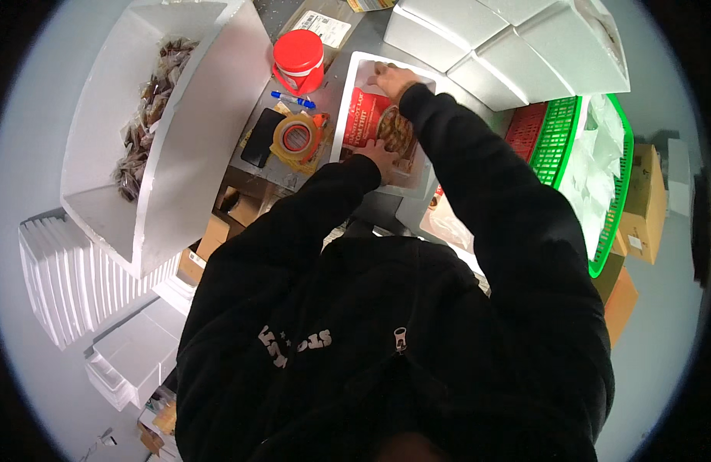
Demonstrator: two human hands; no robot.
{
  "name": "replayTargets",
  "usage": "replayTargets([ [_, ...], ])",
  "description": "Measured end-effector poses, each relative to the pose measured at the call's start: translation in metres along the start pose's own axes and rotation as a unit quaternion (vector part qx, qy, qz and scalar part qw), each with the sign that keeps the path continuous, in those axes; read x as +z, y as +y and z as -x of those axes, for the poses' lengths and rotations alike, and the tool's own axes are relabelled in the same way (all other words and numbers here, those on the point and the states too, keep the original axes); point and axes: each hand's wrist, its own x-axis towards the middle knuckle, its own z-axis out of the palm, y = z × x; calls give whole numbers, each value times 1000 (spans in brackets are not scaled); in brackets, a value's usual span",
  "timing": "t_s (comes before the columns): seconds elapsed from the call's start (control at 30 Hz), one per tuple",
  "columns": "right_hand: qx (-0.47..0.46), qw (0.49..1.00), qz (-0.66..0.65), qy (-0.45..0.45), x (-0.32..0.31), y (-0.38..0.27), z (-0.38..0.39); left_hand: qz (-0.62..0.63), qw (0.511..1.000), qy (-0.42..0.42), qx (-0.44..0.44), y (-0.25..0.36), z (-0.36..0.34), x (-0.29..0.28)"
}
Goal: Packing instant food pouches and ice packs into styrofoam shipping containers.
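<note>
A white foam box (346, 98) at the upper centre holds a red printed food package (367, 108) with a picture of a cooked dish. My right hand (395, 82) grips the package's top end inside the box, fingers bent. My left hand (377, 158) holds its lower end, the wrist over the box's near side. Just left of the box are a tape roll (296, 137), a dark flat object (259, 135), a blue marker (292, 99) and a red-lidded container (298, 50).
A large foam box (101, 127) with bagged items stands left, above stacked foam pieces (55, 285). Foam boxes (509, 58) sit upper right, near a green basket (552, 142) with pale bags and a red basket (525, 123). Cardboard boxes (640, 208) stand far right.
</note>
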Motion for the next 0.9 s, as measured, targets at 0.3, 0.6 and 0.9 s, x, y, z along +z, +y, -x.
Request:
replayTargets([
  [0.3, 92, 974, -115, 174, 121, -42, 61, -72, 995, 2, 70, 7, 50, -41],
  [0.6, 105, 901, -313, 280, -33, -38, 118, -27, 976, 115, 180, -47, 20, 32],
  [0.9, 634, 760, 3, 147, -70, 168, 512, 250, 840, 287, 387, 210, 50, -130],
])
